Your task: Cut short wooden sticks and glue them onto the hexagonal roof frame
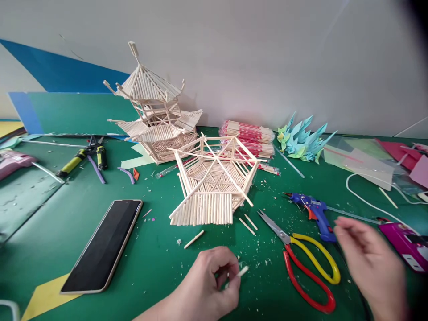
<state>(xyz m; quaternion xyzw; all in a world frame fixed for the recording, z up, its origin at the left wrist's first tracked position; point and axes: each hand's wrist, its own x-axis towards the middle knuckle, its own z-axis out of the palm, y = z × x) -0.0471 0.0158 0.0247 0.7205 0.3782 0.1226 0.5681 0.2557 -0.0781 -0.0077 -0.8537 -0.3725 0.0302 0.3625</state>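
My left hand (209, 281) is low in the middle, fingers pinched on a short wooden stick (241, 271). My right hand (368, 263) hovers at the lower right, blurred, with its fingers loosely apart and nothing in them, just right of the red and yellow scissors (309, 267) and near the blue glue gun (316, 213). In front of my hands lies a hexagonal stick frame (214, 183), part of a roof. Behind it stands a tilted stick pagoda (152, 116). Loose cut sticks (249, 223) lie near the frame.
A phone (103, 245) lies face up at the left on the green mat (67, 214). Yellow-handled cutters (83, 156), a wrapped chopstick bundle (249, 136), paper origami (302, 140), plastic sheets (361, 160) and a pink box (406, 245) surround the work area.
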